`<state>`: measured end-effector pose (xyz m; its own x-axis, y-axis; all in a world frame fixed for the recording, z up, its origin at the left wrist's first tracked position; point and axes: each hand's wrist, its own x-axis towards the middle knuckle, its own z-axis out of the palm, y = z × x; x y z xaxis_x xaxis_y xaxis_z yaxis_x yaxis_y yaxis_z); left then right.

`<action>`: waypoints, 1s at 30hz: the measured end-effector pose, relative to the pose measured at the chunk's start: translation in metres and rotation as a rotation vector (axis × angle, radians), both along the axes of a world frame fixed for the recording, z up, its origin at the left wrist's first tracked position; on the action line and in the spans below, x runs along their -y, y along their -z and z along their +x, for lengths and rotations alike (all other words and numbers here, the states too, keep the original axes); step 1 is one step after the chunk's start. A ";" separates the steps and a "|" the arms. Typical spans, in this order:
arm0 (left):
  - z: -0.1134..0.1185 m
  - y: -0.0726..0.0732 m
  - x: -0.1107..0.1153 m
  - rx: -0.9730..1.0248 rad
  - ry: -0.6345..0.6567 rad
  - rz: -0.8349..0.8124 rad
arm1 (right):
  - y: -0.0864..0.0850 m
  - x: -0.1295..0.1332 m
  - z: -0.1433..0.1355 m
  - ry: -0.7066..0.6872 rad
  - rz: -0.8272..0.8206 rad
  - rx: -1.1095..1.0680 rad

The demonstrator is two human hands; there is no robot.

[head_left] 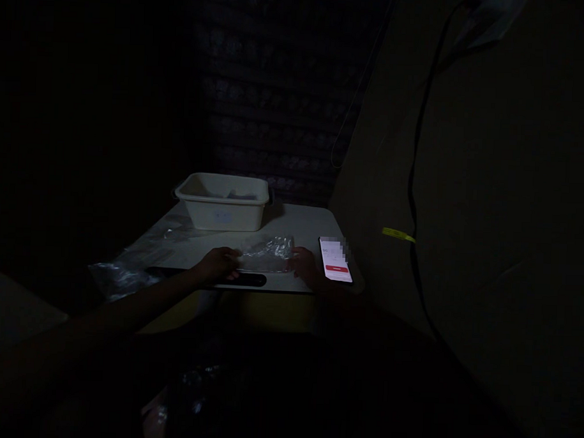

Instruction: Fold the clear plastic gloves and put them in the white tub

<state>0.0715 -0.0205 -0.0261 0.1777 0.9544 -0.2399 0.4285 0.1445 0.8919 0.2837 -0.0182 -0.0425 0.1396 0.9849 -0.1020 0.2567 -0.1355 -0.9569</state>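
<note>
A clear, crinkled plastic bag (266, 254) lies low over the front part of a small white table (301, 222). My left hand (218, 265) pinches its left edge, close to the dark slot along the table's front. At the opposite edge, my right hand (304, 264) has its fingers closed on the bag's right side. Whatever the bag may contain is too dim to make out. Just right of my right hand lies a phone (335, 260) with its screen lit.
A white plastic tub (224, 213) with dark handles stands at the table's back left, something bluish inside. More clear plastic (122, 280) hangs over the front left corner. A dark cable (413, 166) with a yellow tag (397, 235) runs down the right wall. The surroundings are very dark.
</note>
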 end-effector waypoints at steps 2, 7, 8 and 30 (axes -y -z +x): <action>0.002 -0.002 0.001 -0.011 -0.025 -0.014 | 0.000 0.000 0.000 0.002 0.005 -0.003; 0.004 -0.004 0.003 -0.055 -0.001 0.005 | -0.004 0.002 -0.001 -0.008 -0.008 0.043; 0.004 -0.004 0.003 -0.094 0.019 0.029 | -0.005 0.002 -0.002 -0.001 -0.011 0.062; 0.022 -0.018 0.001 -1.021 0.186 0.556 | -0.005 -0.007 0.006 -0.101 0.110 0.600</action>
